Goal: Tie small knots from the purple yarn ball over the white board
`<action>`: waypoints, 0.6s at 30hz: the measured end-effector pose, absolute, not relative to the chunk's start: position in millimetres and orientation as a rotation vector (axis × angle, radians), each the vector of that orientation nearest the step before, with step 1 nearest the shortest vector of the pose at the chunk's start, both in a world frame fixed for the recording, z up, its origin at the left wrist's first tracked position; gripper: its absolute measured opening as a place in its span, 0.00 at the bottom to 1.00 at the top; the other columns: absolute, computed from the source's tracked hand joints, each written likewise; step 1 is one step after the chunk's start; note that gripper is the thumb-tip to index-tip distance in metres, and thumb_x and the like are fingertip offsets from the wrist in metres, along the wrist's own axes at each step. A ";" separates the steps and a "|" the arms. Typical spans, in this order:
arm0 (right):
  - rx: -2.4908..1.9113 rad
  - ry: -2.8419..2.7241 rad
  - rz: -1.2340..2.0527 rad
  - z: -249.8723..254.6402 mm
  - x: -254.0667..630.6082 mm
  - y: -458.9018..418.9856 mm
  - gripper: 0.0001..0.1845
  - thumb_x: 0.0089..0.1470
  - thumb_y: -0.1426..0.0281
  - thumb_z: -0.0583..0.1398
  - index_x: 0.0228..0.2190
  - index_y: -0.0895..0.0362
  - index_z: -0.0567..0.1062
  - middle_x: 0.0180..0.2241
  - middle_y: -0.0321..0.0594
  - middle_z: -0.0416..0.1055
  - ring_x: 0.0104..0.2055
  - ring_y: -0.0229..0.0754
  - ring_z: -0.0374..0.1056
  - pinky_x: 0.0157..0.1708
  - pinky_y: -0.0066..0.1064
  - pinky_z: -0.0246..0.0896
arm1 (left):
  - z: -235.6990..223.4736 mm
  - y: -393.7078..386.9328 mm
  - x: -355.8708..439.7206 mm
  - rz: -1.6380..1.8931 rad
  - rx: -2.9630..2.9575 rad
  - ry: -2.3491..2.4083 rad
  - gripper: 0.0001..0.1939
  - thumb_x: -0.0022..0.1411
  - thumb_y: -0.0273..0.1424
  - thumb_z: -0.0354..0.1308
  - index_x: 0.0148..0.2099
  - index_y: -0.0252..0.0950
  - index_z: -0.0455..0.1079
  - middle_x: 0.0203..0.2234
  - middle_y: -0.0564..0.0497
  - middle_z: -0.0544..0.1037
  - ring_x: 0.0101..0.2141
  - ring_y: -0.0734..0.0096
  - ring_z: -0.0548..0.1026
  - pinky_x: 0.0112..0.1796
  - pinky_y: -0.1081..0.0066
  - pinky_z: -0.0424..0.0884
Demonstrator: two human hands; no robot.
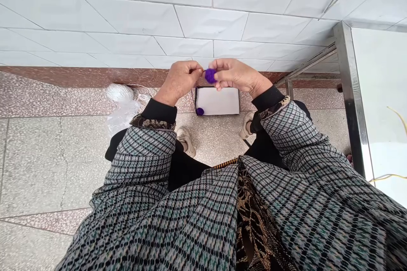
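A small purple ball of yarn (210,76) is held between the thumb and fingers of my right hand (232,74). Close beside it on the left, my left hand (182,78) pinches a thin dark strand that runs to the ball. From below my left hand, a purple strand drops toward an open box (219,100) with a white inside and dark rim on the floor. A second small purple yarn ball (200,111) lies at the box's front left corner.
A white ball of yarn (120,92) and a clear plastic bag (122,114) lie on the floor at left. The tiled wall (197,21) stands straight ahead. At right is a metal-framed table (381,106) with a yellow cord (389,176). My shoes (187,140) flank the box.
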State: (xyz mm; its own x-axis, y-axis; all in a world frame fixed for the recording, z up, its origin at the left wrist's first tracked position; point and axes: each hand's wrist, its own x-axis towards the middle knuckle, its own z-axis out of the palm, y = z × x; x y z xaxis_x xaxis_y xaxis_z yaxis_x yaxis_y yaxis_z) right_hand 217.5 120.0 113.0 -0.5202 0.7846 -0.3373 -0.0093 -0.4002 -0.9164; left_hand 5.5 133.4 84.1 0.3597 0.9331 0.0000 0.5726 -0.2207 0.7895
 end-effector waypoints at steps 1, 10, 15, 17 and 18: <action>-1.107 -1.206 1.928 113.3 216.9 121.3 0.14 0.56 0.80 0.69 0.36 0.56 0.70 0.27 0.30 0.72 0.27 0.31 0.69 0.32 0.22 0.72 | 83.8 131.8 8.0 0.629 1.911 1.295 0.09 0.64 0.31 0.56 0.31 0.38 0.72 0.21 0.54 0.69 0.31 0.68 0.68 0.38 0.68 0.68; -1.405 -1.228 1.663 92.5 211.3 128.3 0.18 0.54 0.83 0.70 0.32 0.54 0.67 0.22 0.27 0.66 0.23 0.33 0.62 0.23 0.23 0.62 | 99.3 113.4 20.3 0.425 2.034 0.974 0.10 0.64 0.30 0.57 0.32 0.35 0.77 0.27 0.51 0.78 0.33 0.69 0.74 0.42 0.66 0.71; -1.282 -1.399 1.889 97.3 213.4 120.0 0.17 0.51 0.85 0.69 0.32 0.56 0.70 0.24 0.29 0.69 0.23 0.32 0.64 0.24 0.21 0.64 | 95.6 125.1 6.6 0.588 1.961 1.221 0.09 0.64 0.31 0.56 0.33 0.36 0.75 0.27 0.51 0.77 0.35 0.67 0.73 0.41 0.66 0.70; -1.194 -1.334 1.944 104.2 213.9 117.6 0.16 0.52 0.83 0.70 0.34 0.56 0.71 0.25 0.29 0.71 0.24 0.31 0.65 0.26 0.21 0.66 | 91.4 130.1 4.5 0.614 1.944 1.268 0.08 0.64 0.31 0.56 0.32 0.37 0.73 0.25 0.52 0.74 0.34 0.67 0.72 0.41 0.66 0.70; -1.156 -1.289 1.964 107.4 214.0 117.3 0.16 0.52 0.82 0.71 0.34 0.56 0.71 0.26 0.29 0.72 0.24 0.31 0.65 0.26 0.20 0.67 | 89.1 131.8 4.5 0.618 1.935 1.283 0.08 0.64 0.31 0.56 0.32 0.37 0.73 0.24 0.52 0.73 0.33 0.67 0.71 0.41 0.66 0.70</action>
